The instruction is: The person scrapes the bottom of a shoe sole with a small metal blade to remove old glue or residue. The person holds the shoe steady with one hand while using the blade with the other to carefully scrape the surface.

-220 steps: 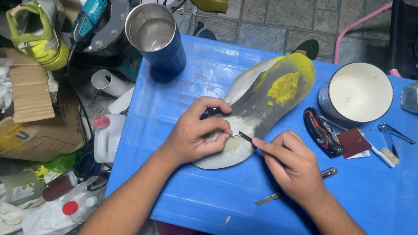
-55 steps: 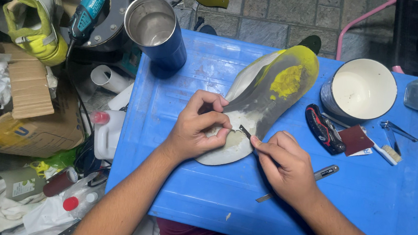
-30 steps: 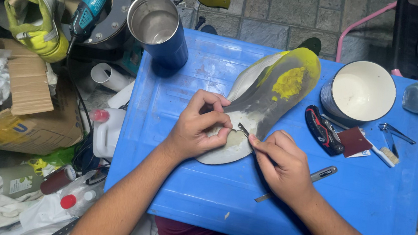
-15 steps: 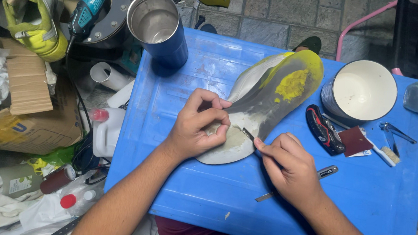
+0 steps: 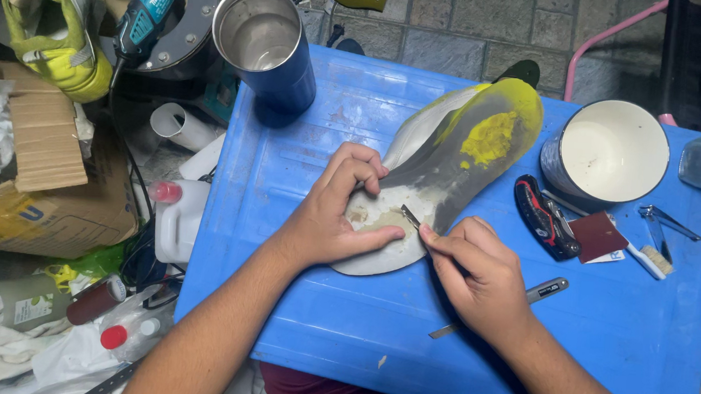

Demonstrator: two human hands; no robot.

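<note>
A grey and yellow shoe sole (image 5: pixel 468 160) lies bottom up on a blue plastic table (image 5: pixel 317 318). My left hand (image 5: pixel 337 217) presses down on the sole's pale heel end, thumb along its lower edge. My right hand (image 5: pixel 477 272) pinches a small thin blade (image 5: pixel 411 218) whose tip touches the heel area, where whitish patches show. The yellow toe end points up and right.
On the table stand a blue metal tumbler (image 5: pixel 266 47) at the back left and a white can (image 5: pixel 608 153) at the right. A black and red tool (image 5: pixel 542 219), a brown sandpaper piece (image 5: pixel 599 235), a brush and a metal file (image 5: pixel 545 289) lie near the right hand. Clutter fills the floor at left.
My right hand has made small shifts with the blade across the heel area. The left hand keeps its hold on the sole, fingers slightly readjusted.
</note>
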